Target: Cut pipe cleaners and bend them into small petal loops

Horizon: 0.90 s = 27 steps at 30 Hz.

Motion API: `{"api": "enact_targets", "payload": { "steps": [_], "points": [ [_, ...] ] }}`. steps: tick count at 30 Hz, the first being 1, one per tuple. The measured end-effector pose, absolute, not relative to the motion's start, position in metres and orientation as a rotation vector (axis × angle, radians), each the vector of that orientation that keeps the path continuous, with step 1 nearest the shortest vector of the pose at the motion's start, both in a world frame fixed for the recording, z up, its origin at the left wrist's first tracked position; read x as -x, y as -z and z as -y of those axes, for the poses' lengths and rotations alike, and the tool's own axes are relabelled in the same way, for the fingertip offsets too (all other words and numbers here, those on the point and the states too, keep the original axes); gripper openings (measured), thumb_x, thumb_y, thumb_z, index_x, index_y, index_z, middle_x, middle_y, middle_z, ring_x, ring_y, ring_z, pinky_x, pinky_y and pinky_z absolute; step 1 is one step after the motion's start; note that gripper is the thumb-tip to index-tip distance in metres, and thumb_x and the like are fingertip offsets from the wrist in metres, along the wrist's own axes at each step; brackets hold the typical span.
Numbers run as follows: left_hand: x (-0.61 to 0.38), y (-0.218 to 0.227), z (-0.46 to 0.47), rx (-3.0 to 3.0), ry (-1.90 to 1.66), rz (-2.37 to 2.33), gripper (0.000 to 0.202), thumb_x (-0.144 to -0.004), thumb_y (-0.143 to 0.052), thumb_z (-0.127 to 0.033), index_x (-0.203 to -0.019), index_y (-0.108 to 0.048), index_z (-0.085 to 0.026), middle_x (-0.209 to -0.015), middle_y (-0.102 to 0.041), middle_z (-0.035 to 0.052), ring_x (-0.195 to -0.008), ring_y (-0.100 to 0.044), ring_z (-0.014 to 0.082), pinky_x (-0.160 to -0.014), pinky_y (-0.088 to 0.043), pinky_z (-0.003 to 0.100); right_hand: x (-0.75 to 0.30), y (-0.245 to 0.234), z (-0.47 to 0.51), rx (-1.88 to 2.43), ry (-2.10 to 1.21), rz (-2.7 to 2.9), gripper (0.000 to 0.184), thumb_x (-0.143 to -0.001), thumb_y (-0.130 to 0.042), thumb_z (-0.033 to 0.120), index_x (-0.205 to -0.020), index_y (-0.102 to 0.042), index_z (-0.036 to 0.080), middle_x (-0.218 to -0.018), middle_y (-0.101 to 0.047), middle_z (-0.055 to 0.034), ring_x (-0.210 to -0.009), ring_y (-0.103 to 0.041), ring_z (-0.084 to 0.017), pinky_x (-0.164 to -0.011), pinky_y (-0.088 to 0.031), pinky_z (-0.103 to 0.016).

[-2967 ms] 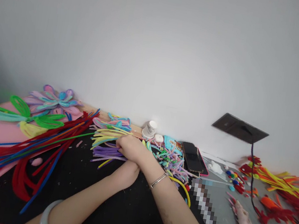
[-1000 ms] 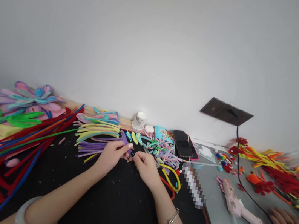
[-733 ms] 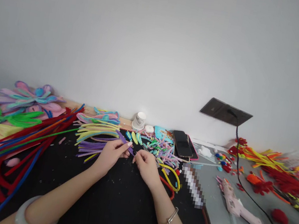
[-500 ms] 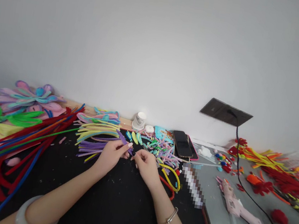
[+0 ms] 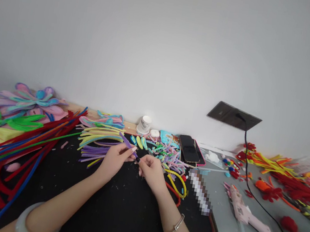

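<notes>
Between the thumb and fingers of my left hand (image 5: 114,161) is a folded purple pipe cleaner (image 5: 125,141), its far end sticking up to the left. My right hand (image 5: 151,170) is closed in a pinch at the near right end of that piece; the fingertips hide most of what they grip. A small dark spot shows between the two hands. Behind my left hand lie loose purple pipe cleaners (image 5: 92,153) and yellow ones (image 5: 100,133). Short cut pastel pieces (image 5: 166,153) are heaped beyond my right hand.
A black mat (image 5: 115,208) lies beneath my hands. Long red and blue pipe cleaners (image 5: 40,140) spread at left beside a finished pastel flower (image 5: 37,98). Phones (image 5: 189,149) and a paper cup (image 5: 144,123) stand at the back. A pink glue gun (image 5: 246,212) with a black cord (image 5: 259,201) lies right.
Both hands stay almost in place. The purple pipe cleaner has shifted very slightly to the left, with small finger movements at its right end.
</notes>
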<state>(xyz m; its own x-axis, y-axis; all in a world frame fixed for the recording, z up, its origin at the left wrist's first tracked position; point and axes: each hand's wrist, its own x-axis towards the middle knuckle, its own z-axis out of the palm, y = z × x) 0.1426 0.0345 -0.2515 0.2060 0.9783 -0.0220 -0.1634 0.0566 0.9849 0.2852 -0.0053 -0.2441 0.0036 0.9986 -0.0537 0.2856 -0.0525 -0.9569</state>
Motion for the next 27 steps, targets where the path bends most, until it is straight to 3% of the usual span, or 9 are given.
{"api": "enact_targets", "payload": {
  "steps": [4, 9, 15, 21, 27],
  "points": [
    [-0.141, 0.250, -0.035, -1.202, -1.134, -1.037, 0.026, -0.069, -0.066, -0.041, -0.066, -0.061, -0.015, -0.059, -0.061, 0.0000, -0.058, -0.059, 0.0146, -0.062, -0.051, 0.029, -0.286, 0.244, 0.006, 1.452, -1.154, 1.387, 0.026, -0.081, -0.048, 0.031, -0.060, -0.050, 0.016, -0.040, -0.047, 0.0054, -0.034, -0.036, -0.006, -0.038, -0.026, -0.017],
    [-0.139, 0.249, -0.037, -1.282, -1.149, -1.094, 0.025, -0.070, -0.064, -0.041, -0.064, -0.060, -0.017, -0.054, -0.061, 0.0002, -0.054, -0.059, 0.0161, -0.059, -0.049, 0.028, -0.292, 0.241, 0.006, 1.403, -1.166, 1.412, 0.036, -0.085, -0.042, 0.035, -0.053, -0.043, 0.017, -0.040, -0.046, 0.0043, -0.034, -0.036, -0.006, -0.038, -0.026, -0.018],
    [-0.138, 0.250, -0.037, -1.319, -1.153, -1.094, 0.025, -0.072, -0.062, -0.039, -0.062, -0.058, -0.017, -0.054, -0.060, -0.0004, -0.054, -0.059, 0.0156, -0.058, -0.048, 0.027, -0.294, 0.239, 0.004, 1.343, -1.378, 1.309, 0.030, -0.081, -0.044, 0.033, -0.055, -0.042, 0.018, -0.042, -0.048, 0.0049, -0.033, -0.035, -0.006, -0.036, -0.023, -0.019],
    [-0.137, 0.250, -0.038, -1.321, -1.149, -1.071, 0.023, -0.072, -0.062, -0.039, -0.063, -0.059, -0.018, -0.053, -0.060, -0.0004, -0.053, -0.059, 0.0159, -0.058, -0.048, 0.027, -0.296, 0.235, 0.006, 1.297, -1.509, 1.190, 0.027, -0.076, -0.049, 0.028, -0.053, -0.039, 0.018, -0.040, -0.039, 0.0077, -0.034, -0.026, -0.004, -0.036, -0.022, -0.018],
    [-0.138, 0.246, -0.035, -1.347, -1.139, -1.049, 0.024, -0.071, -0.062, -0.038, -0.059, -0.060, -0.018, -0.052, -0.060, 0.0004, -0.052, -0.057, 0.0152, -0.055, -0.046, 0.026, -0.295, 0.234, 0.008, 1.313, -1.556, 1.197, 0.030, -0.072, -0.055, 0.029, -0.053, -0.034, 0.019, -0.042, -0.035, 0.0094, -0.036, -0.020, -0.003, -0.037, -0.014, -0.018]
  ]
}}
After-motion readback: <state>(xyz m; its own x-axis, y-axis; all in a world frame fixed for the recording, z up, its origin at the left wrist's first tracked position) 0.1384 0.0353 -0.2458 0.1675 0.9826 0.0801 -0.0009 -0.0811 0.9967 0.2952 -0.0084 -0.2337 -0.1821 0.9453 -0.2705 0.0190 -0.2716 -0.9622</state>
